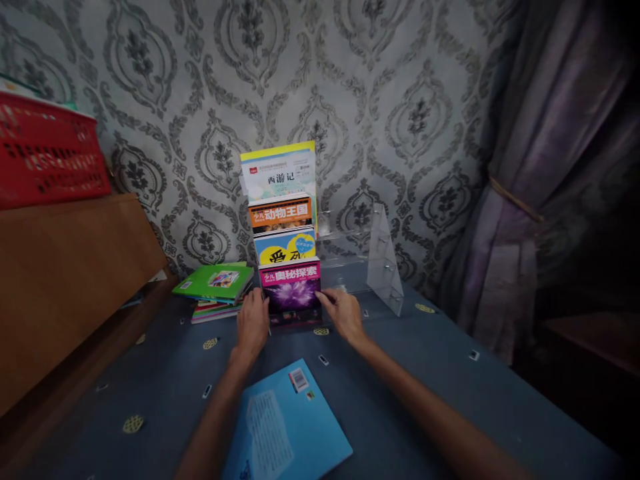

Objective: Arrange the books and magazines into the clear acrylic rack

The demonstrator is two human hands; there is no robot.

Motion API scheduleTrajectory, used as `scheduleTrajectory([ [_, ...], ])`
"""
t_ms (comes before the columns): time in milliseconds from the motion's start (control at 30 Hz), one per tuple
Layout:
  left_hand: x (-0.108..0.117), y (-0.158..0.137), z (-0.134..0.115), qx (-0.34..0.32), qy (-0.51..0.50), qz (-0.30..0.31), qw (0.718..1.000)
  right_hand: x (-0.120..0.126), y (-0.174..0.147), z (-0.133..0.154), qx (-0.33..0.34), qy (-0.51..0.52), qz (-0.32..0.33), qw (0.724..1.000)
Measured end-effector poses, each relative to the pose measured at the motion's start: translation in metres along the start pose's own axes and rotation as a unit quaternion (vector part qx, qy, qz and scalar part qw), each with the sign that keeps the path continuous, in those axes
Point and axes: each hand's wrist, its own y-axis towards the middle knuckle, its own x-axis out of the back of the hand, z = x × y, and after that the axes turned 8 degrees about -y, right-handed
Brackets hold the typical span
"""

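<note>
A purple book (291, 291) with a magenta title band stands in the lowest front tier of a clear tiered book rack (384, 257). My left hand (254, 321) is at its left edge, fingers curled, and my right hand (344, 314) pinches its right edge. Behind it, rising in steps, are a blue-and-yellow book (285, 249), an orange-banded book (280, 215) and a tall pale book (278, 175) with a yellow top. The right part of the rack shows bare clear plastic. Between my forearms a light blue book (287, 423) lies flat, barcode upward.
Left of the rack lies a stack of books (215, 283), a green one on top. A red plastic basket (47, 150) sits on a brown box-like piece (75, 280) at far left. Patterned wallpaper is behind, and a tied purple curtain (520, 193) hangs at right.
</note>
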Motion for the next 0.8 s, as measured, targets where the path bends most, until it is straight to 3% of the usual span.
scheduleTrajectory([
  [200, 0.0, -0.001, -0.004, 0.001, 0.038, 0.013, 0.999, -0.001, 0.001, -0.001, 0.006, -0.013, -0.006, 1.0],
  [567, 0.004, -0.003, 0.001, 0.017, -0.046, 0.033, 0.998, 0.008, -0.003, 0.003, 0.015, -0.081, 0.045, 0.996],
  [800, 0.004, 0.003, 0.002, 0.002, -0.137, -0.033, 0.99, 0.007, 0.0, -0.004, 0.03, -0.081, 0.039, 0.995],
])
